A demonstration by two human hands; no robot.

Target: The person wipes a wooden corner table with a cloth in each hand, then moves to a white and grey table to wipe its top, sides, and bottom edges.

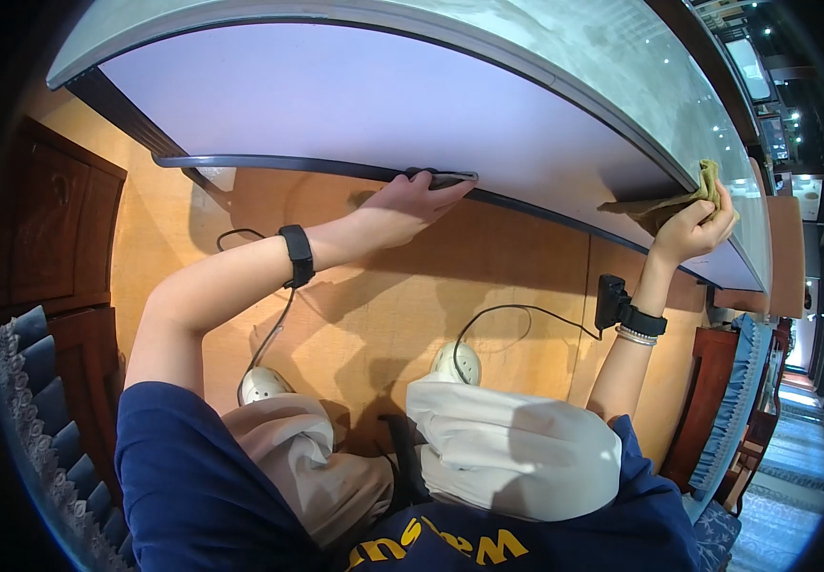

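My right hand (698,224) is closed round an olive-brown cloth (707,176) at the right part of a pale lilac panel (364,95). Part of the cloth hangs in front of the panel, with a corner sticking up above my fingers. Farther left, my left hand (417,202) grips at the panel's dark lower edge (288,163), fingers bent over it. A small flat grey thing (452,178) shows between those fingers; I cannot tell what it is. Both wrists wear black bands.
A glossy, greenish glass top (640,67) runs above the panel. Thin black cables (512,307) hang from the wrist bands towards the wooden floor (364,310). Dark wooden furniture (45,219) stands at the left, and a chair with blue fabric (726,400) at the right.
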